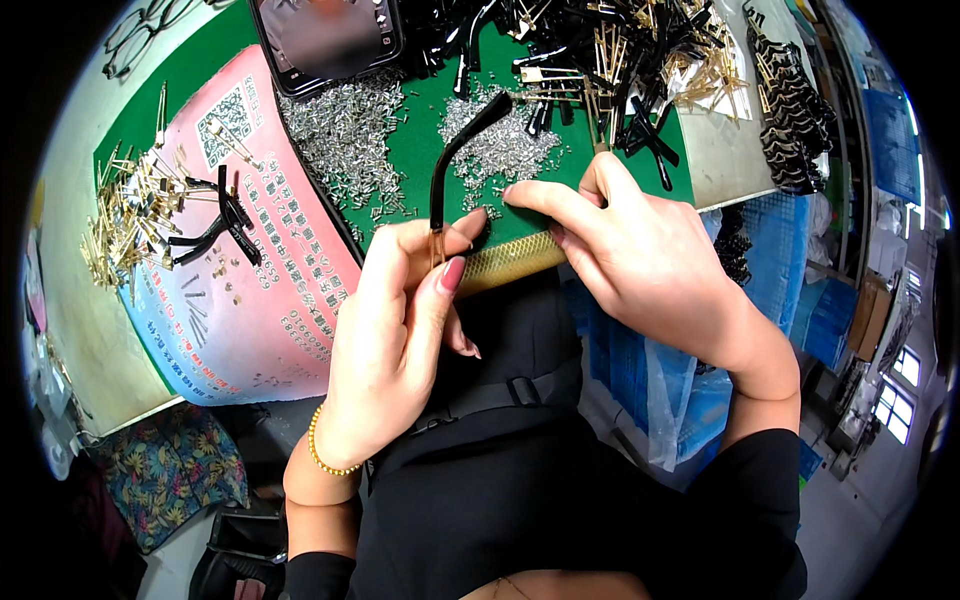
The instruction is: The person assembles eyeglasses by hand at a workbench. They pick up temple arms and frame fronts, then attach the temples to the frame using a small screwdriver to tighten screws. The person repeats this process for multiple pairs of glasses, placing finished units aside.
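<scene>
My left hand (385, 335) is closed, with a black eyeglass temple (460, 150) pinched between thumb and fingers. The temple stands up from the grip, its curved tip pointing away to the right; its brownish lower end shows between the fingers. My right hand (640, 245) is at the bench's near edge, its index finger reaching to a pile of tiny silver metal pieces (515, 145). From its curled fingers a slim metal tool (597, 125), perhaps tweezers, sticks out; most of it is hidden. Another silver pile (345, 140) lies farther left.
Black temples and gold-coloured metal parts (615, 50) heap up at the far right. More gold parts (140, 215) and black temples (228, 225) lie on a printed sheet (270, 310) at left. A phone (330, 40) stands at the back. Blue crates (640, 370) are below the right edge.
</scene>
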A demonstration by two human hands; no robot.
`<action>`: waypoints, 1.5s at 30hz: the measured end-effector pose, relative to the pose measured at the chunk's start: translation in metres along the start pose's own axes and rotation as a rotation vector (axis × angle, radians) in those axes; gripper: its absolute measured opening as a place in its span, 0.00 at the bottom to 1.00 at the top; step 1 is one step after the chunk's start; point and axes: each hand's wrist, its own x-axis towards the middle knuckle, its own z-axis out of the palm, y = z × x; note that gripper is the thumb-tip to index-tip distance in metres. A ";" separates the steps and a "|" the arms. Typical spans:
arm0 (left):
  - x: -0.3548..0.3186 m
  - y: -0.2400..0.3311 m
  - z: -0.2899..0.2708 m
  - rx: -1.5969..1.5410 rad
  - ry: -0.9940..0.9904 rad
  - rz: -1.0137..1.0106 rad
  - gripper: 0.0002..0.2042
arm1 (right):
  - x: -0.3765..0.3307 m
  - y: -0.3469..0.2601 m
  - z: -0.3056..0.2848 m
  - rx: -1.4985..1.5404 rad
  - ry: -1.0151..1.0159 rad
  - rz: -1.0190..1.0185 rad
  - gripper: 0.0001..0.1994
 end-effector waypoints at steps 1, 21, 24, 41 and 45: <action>-0.004 0.001 0.000 -0.051 0.024 0.003 0.08 | 0.000 0.000 0.001 -0.005 -0.007 0.001 0.22; -0.013 -0.007 -0.010 0.337 0.233 0.109 0.11 | 0.035 -0.040 -0.030 1.340 -0.662 0.500 0.26; -0.013 -0.017 -0.009 0.498 0.259 0.222 0.12 | 0.038 -0.041 -0.032 1.292 -0.679 0.532 0.24; -0.020 0.015 -0.101 0.070 0.744 0.562 0.08 | 0.142 -0.093 0.023 0.017 0.232 -0.491 0.18; 0.007 0.035 -0.159 0.719 0.696 0.629 0.08 | 0.166 -0.106 0.030 -0.179 0.187 -0.549 0.16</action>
